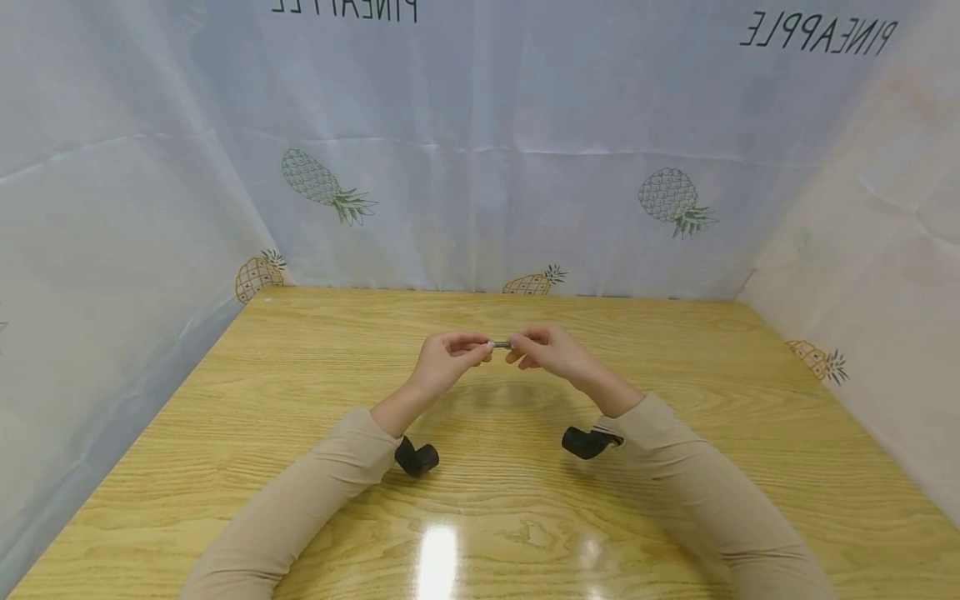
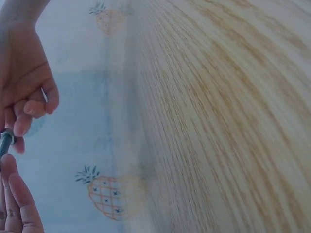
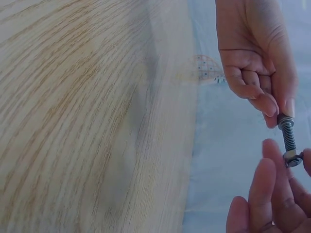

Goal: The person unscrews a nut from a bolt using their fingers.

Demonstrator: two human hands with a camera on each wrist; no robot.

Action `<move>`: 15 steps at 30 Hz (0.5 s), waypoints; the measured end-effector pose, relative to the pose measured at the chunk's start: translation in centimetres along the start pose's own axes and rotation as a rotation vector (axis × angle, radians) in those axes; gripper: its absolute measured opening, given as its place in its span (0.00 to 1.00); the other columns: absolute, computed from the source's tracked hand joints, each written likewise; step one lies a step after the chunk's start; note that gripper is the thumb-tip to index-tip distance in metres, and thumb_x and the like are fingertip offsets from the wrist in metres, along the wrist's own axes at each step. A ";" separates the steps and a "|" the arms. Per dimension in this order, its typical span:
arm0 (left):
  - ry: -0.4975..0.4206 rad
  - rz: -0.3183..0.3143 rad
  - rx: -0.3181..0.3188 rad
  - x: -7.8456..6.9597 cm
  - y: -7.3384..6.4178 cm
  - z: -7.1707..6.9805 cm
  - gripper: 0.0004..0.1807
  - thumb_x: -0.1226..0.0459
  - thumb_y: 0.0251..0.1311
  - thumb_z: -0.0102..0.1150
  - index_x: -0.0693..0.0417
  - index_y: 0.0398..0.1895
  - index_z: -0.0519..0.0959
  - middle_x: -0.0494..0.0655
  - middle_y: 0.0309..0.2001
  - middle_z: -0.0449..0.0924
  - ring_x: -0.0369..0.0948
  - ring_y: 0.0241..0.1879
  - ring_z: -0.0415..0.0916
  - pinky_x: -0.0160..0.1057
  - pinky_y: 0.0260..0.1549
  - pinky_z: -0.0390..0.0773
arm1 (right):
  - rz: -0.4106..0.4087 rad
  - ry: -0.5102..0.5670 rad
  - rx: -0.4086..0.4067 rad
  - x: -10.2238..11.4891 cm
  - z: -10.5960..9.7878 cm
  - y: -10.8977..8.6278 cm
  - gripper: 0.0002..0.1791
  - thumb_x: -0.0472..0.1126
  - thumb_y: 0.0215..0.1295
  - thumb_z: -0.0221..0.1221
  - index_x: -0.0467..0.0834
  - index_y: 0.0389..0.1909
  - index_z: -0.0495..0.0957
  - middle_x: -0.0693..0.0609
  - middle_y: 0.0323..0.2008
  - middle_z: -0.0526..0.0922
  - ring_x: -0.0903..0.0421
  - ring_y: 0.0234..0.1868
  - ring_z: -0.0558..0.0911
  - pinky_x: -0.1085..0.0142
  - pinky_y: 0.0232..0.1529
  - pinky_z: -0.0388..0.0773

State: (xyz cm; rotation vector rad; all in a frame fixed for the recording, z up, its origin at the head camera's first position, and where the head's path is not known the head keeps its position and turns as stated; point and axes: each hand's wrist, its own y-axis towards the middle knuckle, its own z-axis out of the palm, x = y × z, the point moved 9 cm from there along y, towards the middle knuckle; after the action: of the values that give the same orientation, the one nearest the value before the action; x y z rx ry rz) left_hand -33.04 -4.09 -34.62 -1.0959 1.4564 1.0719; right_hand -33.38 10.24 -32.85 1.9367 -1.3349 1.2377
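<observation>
My left hand holds a metal bolt by its round head, with the thumb pressed on it. The bolt lies roughly level between my two hands, above the table, its threaded shank bare in the middle. A nut sits at the threaded tip. My right hand has its thumb and fingertips around that nut, with the other fingers loosely bent. In the left wrist view the nut shows beside the right fingertips, and the left hand covers the head end.
The wood-grain table spreads beneath both hands. A pale curtain printed with pineapples encloses it at the back and sides. Black wrist mounts hang below both sleeves, low over the tabletop.
</observation>
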 end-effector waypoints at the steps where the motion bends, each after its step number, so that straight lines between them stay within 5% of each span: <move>1: 0.000 0.000 0.000 0.0 0.0 0.0 0.16 0.62 0.60 0.60 0.63 0.48 0.79 0.59 0.42 0.83 0.39 0.39 0.83 0.49 0.53 0.78 | -0.003 0.000 -0.002 0.0 0.0 0.0 0.22 0.48 0.71 0.49 0.36 0.55 0.73 0.38 0.46 0.82 0.38 0.49 0.78 0.49 0.57 0.75; 9: 0.007 0.016 -0.002 -0.1 -0.1 -0.1 0.15 0.63 0.60 0.60 0.62 0.48 0.80 0.58 0.41 0.84 0.36 0.37 0.82 0.45 0.50 0.80 | -0.032 -0.007 -0.030 0.1 -0.3 0.0 0.21 0.43 0.65 0.57 0.41 0.57 0.72 0.40 0.55 0.76 0.46 0.51 0.78 0.47 0.58 0.73; 15: 0.005 0.018 0.005 0.0 0.0 0.0 0.15 0.63 0.60 0.60 0.62 0.48 0.80 0.59 0.41 0.84 0.36 0.37 0.82 0.47 0.51 0.80 | -0.005 -0.027 0.002 0.0 0.0 0.0 0.22 0.49 0.69 0.51 0.39 0.57 0.73 0.38 0.49 0.81 0.40 0.50 0.78 0.50 0.57 0.75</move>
State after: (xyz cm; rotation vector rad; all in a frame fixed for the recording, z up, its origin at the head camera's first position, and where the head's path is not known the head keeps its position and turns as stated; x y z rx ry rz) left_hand -32.99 -4.12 -34.60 -1.0850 1.4744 1.0782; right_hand -33.39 10.23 -32.86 1.9636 -1.3416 1.2154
